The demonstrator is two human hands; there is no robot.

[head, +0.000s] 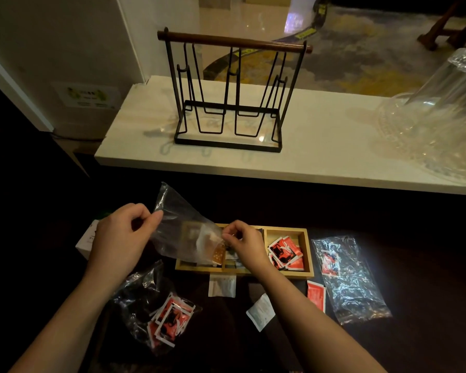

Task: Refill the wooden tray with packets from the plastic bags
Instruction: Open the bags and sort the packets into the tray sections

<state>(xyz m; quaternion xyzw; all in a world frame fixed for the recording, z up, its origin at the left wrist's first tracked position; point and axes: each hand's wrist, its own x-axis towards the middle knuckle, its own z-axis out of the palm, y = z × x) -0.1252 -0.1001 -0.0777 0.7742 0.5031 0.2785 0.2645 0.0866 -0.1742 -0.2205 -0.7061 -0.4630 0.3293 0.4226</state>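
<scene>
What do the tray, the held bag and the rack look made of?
Tray: pale wood, matte, likely bamboo. Bag: thin clear plastic film, crinkled and glinting. Rack: thin black metal wire, it seems, with a dark wooden top bar.

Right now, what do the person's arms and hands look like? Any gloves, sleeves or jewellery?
Both are bare. The left hand and right hand wear no gloves, and no rings, watch or bracelet show. Both forearms are uncovered right to the picture's bottom edge, so no sleeve is in view. The dim light hides finer detail.
</scene>
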